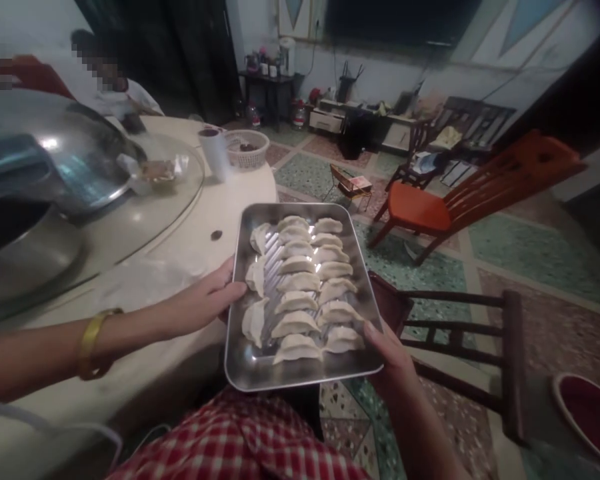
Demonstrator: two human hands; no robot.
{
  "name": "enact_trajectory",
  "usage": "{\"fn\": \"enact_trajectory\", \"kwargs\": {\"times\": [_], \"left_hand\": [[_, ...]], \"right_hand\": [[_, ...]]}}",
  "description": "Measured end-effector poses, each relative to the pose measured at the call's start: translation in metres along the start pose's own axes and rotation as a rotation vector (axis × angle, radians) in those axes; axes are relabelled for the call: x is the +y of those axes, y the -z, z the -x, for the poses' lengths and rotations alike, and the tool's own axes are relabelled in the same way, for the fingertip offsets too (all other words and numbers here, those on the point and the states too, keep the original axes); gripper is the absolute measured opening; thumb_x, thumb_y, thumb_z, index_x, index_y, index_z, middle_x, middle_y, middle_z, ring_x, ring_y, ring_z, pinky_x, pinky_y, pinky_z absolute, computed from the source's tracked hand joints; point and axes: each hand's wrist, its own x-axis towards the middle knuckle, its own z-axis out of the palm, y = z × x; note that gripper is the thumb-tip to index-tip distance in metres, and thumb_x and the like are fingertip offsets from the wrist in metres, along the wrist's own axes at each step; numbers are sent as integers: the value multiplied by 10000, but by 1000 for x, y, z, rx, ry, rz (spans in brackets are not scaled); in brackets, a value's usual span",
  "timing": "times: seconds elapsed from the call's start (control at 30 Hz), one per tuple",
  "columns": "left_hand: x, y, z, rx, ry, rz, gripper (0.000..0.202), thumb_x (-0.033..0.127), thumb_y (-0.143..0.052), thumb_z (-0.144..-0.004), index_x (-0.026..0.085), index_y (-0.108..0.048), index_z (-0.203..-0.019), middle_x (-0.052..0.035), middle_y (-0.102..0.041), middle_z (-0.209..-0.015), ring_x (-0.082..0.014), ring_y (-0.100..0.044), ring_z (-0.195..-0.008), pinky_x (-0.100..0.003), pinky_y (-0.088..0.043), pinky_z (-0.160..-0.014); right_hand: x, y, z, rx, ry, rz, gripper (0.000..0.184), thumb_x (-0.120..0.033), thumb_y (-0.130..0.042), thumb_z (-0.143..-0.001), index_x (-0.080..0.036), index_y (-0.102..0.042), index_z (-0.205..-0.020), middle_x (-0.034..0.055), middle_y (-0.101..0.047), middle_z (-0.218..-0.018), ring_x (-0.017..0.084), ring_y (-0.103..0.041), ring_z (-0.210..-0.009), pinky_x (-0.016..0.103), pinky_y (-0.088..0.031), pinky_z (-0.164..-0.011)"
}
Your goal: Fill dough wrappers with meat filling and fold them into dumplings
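Speckled green and brown floor (520,240) lies behind a pale round bench (235,207), with an orange chair (420,208) set off to the right. Near the bench's edge, over a red checked cloth (260,433), a metal tray (260,375) is held out bearing raw-looking dumplings (298,283) in three columns; the left column is the sparsest. The left hand (224,291) pinches the tray's left rim, thumb on top, and the right hand (394,357) grips the lower right side, its thumb hooked over the edge beside a dumpling.

Holding or carrying the filled tray seems to be the step in hand. Any move from here would call for keeping it level and both grips firm, so that nothing slides.

Most of the fingers are hidden under the tray, as is its underside. On the left, the pot (35,250) is cut off by the frame and too dark inside to read. The packet (157,171) on the bench is blurred, and the tub (593,413) at right is cut off.
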Motion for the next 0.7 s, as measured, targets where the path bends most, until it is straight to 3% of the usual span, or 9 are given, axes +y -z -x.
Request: {"fn": "enact_trajectory", "kwargs": {"times": [0.13, 0.27, 0.47, 0.53, 0.6, 0.7], "left_hand": [[23, 11, -40, -31, -177, -85, 633, 462, -481, -867, 271, -383, -1463, -73, -642, -1282, -279, -616, -1148, -398, -499, -1021], [57, 23, -49, -17, -192, -124, 603, 453, -476, -886, 263, -422, -1456, -55, -574, -1396, -302, -518, -1294, -408, -386, -1138], [88, 27, -58, 44, -136, -20, 692, 538, -512, -856, 332, -359, -1498, -5, -453, -1523, -313, -417, -1394, -393, -318, -1183], [89, 21, -61, 106, -38, 73, 818, 619, -507, -835, 300, -257, -1545, -33, -320, -1598, -331, -345, -1436, -420, -311, -1185], [88, 9, -61, 108, 91, 240, 929, 699, -491, -813, 298, -133, -1571, -65, -257, -1620, -342, -362, -1426, -450, -397, -1131], [87, -17, -53, 28, 146, 519, 983, 750, -553, -753, 297, -201, -1551, -115, -465, -1506, -344, -540, -1287, -435, -528, -993]], "right_hand": [[-18, 2, -20, 54, -140, -103, 485, -392, -688, -811, -301, -611, -1281, 56, -705, -1231, 275, -654, -1165, 484, -522, -1000], [-54, -18, -18, 131, -86, -80, 559, -380, -697, -793, -276, -574, -1329, 55, -698, -1245, 253, -655, -1158, 436, -516, -1008], [-101, -36, -29, 131, 16, -62, 642, -401, -685, -759, -270, -529, -1368, 58, -712, -1202, 243, -665, -1124, 414, -524, -981], [-108, -35, -38, 119, 48, -45, 638, -408, -674, -753, -280, -526, -1360, 42, -700, -1216, 231, -659, -1131, 404, -521, -981], [-112, -32, -48, 118, 74, 2, 615, -412, -650, -757, -277, -532, -1345, 35, -692, -1222, 227, -656, -1134, 412, -517, -984], [-114, -24, -63, 128, 132, 161, 509, -413, -616, -773, -230, -607, -1249, 68, -702, -1187, 249, -639, -1158, 443, -509, -990]]}}
